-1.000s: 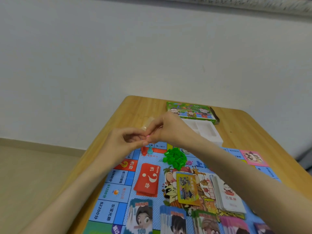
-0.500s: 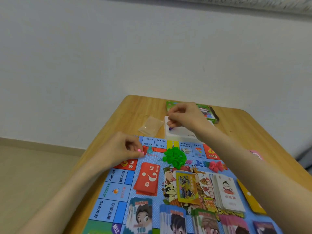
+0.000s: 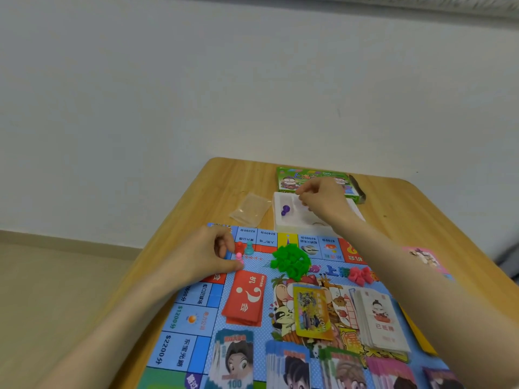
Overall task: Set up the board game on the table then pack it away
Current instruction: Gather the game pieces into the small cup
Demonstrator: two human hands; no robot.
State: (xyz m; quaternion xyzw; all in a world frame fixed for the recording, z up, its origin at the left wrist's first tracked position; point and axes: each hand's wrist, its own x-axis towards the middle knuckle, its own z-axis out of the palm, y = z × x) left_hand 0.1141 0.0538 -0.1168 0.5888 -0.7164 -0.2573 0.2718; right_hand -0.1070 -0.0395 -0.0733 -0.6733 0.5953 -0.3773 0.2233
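Observation:
The game board (image 3: 179, 327) covers the near part of the wooden table (image 3: 224, 178). My left hand (image 3: 207, 258) pinches a pink pawn (image 3: 238, 256) that stands on the board's far left corner, beside a red pawn (image 3: 239, 246) and a teal pawn (image 3: 249, 247). My right hand (image 3: 323, 202) hovers over the white tray (image 3: 278, 223) beyond the board, fingertips bunched together; whether they hold anything is hidden. A purple pawn (image 3: 285, 210) lies in the tray's left compartment.
On the board are a pile of green houses (image 3: 290, 261), pink pieces (image 3: 361, 275), a red card deck (image 3: 247, 300), a yellow card (image 3: 311, 313), a white card stack (image 3: 382, 321) and money stacks (image 3: 234, 360). A clear bag (image 3: 248, 211) and green box (image 3: 314, 179) lie further back.
My hands parted. The right hand went to the tray, and the purple pawn now lies there apart from its fingers. The left hand lowered the pink pawn onto the board's corner.

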